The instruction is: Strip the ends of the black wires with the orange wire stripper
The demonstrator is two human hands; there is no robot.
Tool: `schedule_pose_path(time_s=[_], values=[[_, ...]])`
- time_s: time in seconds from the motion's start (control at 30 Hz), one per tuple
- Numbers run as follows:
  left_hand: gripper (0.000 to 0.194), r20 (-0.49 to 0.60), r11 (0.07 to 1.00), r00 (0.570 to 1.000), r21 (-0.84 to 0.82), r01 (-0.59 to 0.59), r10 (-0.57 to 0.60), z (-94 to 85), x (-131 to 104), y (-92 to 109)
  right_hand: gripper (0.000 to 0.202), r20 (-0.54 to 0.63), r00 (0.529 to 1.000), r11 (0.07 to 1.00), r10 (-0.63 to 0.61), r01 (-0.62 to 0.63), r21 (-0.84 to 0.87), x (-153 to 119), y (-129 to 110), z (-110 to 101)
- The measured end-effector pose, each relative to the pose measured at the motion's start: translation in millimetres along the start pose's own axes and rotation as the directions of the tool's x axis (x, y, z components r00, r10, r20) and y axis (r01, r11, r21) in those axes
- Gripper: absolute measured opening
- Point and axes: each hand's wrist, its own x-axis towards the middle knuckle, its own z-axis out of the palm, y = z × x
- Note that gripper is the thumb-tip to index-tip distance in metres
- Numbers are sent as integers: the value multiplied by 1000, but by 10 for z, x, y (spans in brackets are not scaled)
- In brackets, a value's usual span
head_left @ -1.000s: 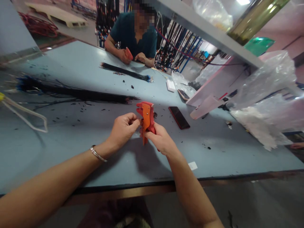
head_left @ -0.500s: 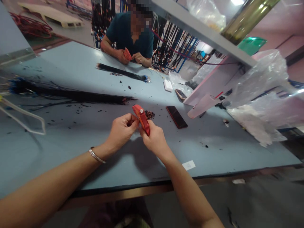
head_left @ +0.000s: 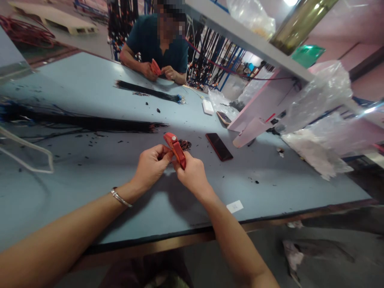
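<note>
My right hand (head_left: 193, 173) is closed around a red wire stripper (head_left: 175, 149), its head pointing up and away from me. Close beside the tool's head, my left hand (head_left: 153, 165) is pinched shut at the thumb and fingertips. Whatever it pinches is too small or hidden to make out. Just behind the tool lies a small pile of short dark and copper-coloured wire pieces (head_left: 185, 145). A long bundle of black wires (head_left: 105, 122) stretches across the table to the left, with blue parts at its far left end and reddish tips near my hands.
A dark phone (head_left: 219, 146) and a white label (head_left: 235, 206) lie right of my hands. Across the grey table (head_left: 120, 224), a co-worker (head_left: 156, 44) holds a similar red tool, near a shorter black wire bundle (head_left: 147, 91). A shelf post and plastic bags stand at right.
The whole view has shifted slightly, so things appear a little further left. My hands keep the same hold, with the red wire stripper still in my right hand.
</note>
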Motion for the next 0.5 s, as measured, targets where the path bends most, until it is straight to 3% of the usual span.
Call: schedule_pose_path(time_s=[0.37, 0.5], values=[[24, -9, 998, 1000, -53, 22, -23, 69, 32, 2, 13, -36, 997, 998, 62, -62, 4, 57, 48, 51], [21, -24, 999, 999, -19, 32, -33, 70, 44, -15, 10, -50, 997, 988, 58, -50, 148, 79, 90, 34]])
